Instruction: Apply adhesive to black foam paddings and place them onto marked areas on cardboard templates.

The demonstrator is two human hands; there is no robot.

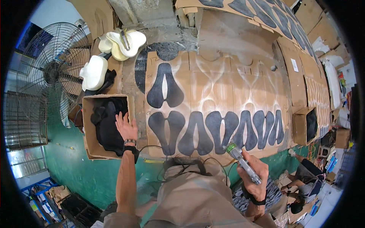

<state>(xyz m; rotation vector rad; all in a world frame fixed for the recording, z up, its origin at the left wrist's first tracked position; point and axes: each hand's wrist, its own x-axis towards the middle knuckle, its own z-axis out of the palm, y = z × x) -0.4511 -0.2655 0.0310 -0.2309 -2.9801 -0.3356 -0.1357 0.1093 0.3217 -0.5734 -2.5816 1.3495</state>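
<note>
My right hand [255,173] is closed around a metal spray gun [242,162] with a green tip, held just below the near edge of a cardboard sheet [228,87]. Several black saddle-shaped pieces [197,131] lie in a row on that sheet, and one more [164,87] lies above them at the left. My left hand [127,127] is spread flat, fingers apart, at the right rim of a cardboard box [86,114] filled with black pieces. It holds nothing.
White and cream foam saddle shapes [95,72] are stacked beyond the box. A large metal fan [53,74] stands at the left. A second box [300,127] with black pieces sits right of the sheet. Another person [304,178] crouches at lower right. The floor is green.
</note>
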